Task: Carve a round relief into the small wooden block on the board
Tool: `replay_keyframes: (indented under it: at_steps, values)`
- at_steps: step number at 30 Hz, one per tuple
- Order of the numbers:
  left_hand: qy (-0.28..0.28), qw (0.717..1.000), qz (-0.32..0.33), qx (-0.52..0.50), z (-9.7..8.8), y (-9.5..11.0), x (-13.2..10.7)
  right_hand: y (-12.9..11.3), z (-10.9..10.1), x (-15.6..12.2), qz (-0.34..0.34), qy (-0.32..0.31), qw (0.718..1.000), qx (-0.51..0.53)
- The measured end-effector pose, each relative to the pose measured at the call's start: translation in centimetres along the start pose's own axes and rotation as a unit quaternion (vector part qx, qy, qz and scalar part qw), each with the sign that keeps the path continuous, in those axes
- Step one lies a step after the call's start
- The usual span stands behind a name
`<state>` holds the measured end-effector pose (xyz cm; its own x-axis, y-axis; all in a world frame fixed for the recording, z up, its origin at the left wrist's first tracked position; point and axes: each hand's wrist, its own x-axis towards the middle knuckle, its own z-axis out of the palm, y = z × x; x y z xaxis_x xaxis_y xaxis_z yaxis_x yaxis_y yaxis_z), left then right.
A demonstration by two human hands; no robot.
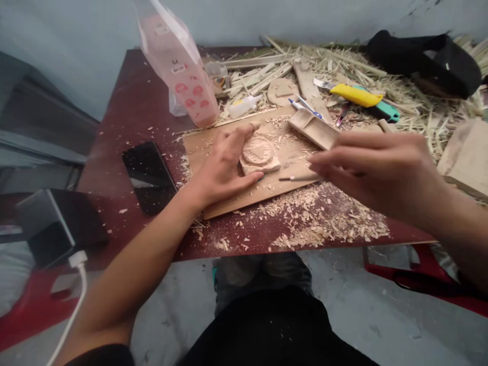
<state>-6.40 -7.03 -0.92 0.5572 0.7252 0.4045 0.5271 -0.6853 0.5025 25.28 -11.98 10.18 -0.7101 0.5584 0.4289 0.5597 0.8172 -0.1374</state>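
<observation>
A small carved wooden block with a round relief lies on a wooden board. My left hand rests on the board with thumb and fingers closed around the block's left side, holding it in place. My right hand hovers to the right of the block, fingers pinched on a thin carving tool whose tip points left toward the block.
A black phone lies left of the board on the dark red table. A pink plastic bag, a glue bottle, a yellow utility knife, wood strips and shavings crowd the back. A black bag sits far right.
</observation>
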Motion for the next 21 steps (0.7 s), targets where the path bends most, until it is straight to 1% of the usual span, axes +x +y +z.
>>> replay_keyframes:
  at_steps: [3,5,8,11,14,16,18,21]
  values:
    - [0.003,1.000,-0.006,-0.017,-0.1,-0.3,-0.2,1.8,0.7,3.9,-0.013,-0.084,0.996,0.004]
    - [-0.005,0.999,-0.006,-0.037,-0.4,-0.6,-0.2,2.6,1.2,5.2,-0.029,-0.121,0.992,0.004]
    - [-0.027,0.998,0.006,-0.065,-1.0,-0.9,-0.3,3.6,1.4,5.5,-0.060,-0.168,0.984,0.019]
    - [-0.032,0.997,0.016,-0.075,-1.2,-1.0,-0.3,4.2,0.9,5.3,-0.088,-0.190,0.978,0.025]
    - [-0.030,0.998,0.009,-0.060,-1.1,-0.8,-0.2,4.6,0.1,5.7,-0.072,-0.214,0.974,0.004]
    - [-0.029,0.998,-0.001,-0.059,-0.9,-0.6,-0.1,4.8,-0.2,6.2,-0.070,-0.247,0.966,-0.004]
    - [-0.026,0.997,-0.010,-0.067,-0.8,-0.4,-0.1,5.1,-0.2,6.8,-0.091,-0.255,0.963,0.000]
    - [-0.021,0.996,-0.023,-0.081,-0.7,-0.4,-0.2,5.6,0.0,6.9,-0.143,-0.259,0.955,0.037]
